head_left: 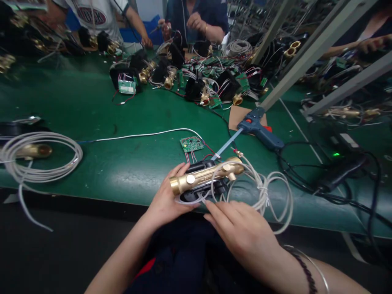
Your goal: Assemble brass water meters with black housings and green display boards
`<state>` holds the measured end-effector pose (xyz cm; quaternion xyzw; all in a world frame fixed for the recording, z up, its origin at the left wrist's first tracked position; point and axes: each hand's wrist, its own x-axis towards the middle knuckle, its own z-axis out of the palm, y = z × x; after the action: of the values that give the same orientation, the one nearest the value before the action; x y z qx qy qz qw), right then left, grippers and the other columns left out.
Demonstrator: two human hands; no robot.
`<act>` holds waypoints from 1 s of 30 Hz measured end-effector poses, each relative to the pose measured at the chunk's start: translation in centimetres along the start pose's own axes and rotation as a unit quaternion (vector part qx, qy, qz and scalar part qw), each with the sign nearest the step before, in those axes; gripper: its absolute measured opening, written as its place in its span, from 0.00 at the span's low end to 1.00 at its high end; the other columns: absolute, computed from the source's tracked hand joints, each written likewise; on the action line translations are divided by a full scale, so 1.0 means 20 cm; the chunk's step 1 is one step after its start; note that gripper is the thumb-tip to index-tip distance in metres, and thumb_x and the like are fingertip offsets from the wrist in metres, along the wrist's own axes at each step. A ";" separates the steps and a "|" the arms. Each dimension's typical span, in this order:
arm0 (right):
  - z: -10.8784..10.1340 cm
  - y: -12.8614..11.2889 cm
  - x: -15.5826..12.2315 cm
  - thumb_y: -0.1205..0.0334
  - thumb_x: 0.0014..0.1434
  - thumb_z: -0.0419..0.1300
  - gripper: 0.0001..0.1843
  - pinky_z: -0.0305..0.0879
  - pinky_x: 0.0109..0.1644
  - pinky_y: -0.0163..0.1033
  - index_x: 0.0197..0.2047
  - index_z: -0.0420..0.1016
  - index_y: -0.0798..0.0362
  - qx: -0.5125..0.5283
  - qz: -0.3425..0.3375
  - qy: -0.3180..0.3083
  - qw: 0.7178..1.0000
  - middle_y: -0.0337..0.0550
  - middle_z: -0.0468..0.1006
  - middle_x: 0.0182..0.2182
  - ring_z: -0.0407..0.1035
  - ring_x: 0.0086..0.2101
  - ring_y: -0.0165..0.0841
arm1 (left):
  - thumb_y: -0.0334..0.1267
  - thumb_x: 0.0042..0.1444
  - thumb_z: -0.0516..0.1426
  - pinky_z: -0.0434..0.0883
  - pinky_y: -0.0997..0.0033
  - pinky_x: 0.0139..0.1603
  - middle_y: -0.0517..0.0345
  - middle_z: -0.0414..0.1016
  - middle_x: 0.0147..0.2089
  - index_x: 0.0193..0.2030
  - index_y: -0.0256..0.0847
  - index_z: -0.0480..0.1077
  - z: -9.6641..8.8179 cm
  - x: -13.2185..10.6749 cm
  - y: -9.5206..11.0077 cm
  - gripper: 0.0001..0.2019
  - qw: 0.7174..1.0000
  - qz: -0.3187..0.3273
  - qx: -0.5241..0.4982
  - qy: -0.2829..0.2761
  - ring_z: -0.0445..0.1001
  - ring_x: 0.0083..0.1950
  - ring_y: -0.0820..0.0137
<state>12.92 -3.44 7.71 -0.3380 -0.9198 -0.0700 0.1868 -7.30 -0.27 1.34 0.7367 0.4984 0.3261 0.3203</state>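
Observation:
A brass pipe fitting [202,176] with a threaded left end lies across a black plastic housing [196,195] at the table's front edge. My left hand [167,200] is closed around the left end of this assembly, thumb below and fingers behind. With fingers pinched, my right hand [239,224] grips a pale grey cable [203,198] at the housing's lower side. More of that cable hangs in a tied coil [265,190] to the right. Behind the housing, a green circuit board [191,143] rests on the table, joined by thin wires.
A blue glue gun [260,128] with a long glue stick lies on cardboard behind right. A coiled cable [39,157] lies at left, a black handheld tool [339,173] at right. More housings [196,85] and boards crowd the back, where co-workers' hands [197,22] work. Metal posts [284,61] slant at right.

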 end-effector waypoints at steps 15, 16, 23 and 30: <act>0.16 -0.05 -0.07 0.73 0.65 0.46 0.14 0.66 0.24 0.35 0.45 0.72 0.66 0.095 0.012 0.063 0.993 0.44 0.75 0.25 0.70 0.24 0.31 | 0.41 0.44 0.66 0.61 0.49 0.63 0.47 0.63 0.62 0.59 0.45 0.62 0.01 0.00 0.01 0.34 1.000 0.001 0.008 0.014 0.60 0.65 0.55; 0.15 -0.05 -0.05 0.73 0.65 0.46 0.14 0.66 0.24 0.34 0.44 0.72 0.65 0.103 0.013 0.065 0.992 0.44 0.75 0.24 0.70 0.23 0.30 | 0.41 0.43 0.66 0.61 0.49 0.63 0.46 0.63 0.63 0.60 0.45 0.61 0.01 0.00 0.01 0.36 1.000 -0.007 0.008 0.015 0.60 0.65 0.54; 0.16 -0.02 -0.08 0.72 0.67 0.44 0.15 0.67 0.25 0.35 0.43 0.72 0.62 0.161 0.009 0.033 0.986 0.44 0.76 0.24 0.71 0.24 0.32 | 0.41 0.44 0.65 0.64 0.51 0.61 0.45 0.65 0.61 0.59 0.44 0.60 0.00 0.00 0.00 0.34 0.999 0.022 0.040 0.019 0.62 0.63 0.55; 0.22 0.02 -0.20 0.71 0.68 0.44 0.15 0.69 0.27 0.33 0.49 0.70 0.61 0.213 0.063 -0.003 0.975 0.45 0.77 0.29 0.72 0.25 0.30 | 0.43 0.44 0.65 0.64 0.49 0.61 0.44 0.63 0.62 0.61 0.43 0.58 -0.03 0.01 0.00 0.36 0.999 0.018 0.046 -0.007 0.61 0.64 0.55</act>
<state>14.67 -4.34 2.06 -0.3485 -0.8908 0.1400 0.2559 -7.76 0.07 1.75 0.7616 0.4975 0.3036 0.2835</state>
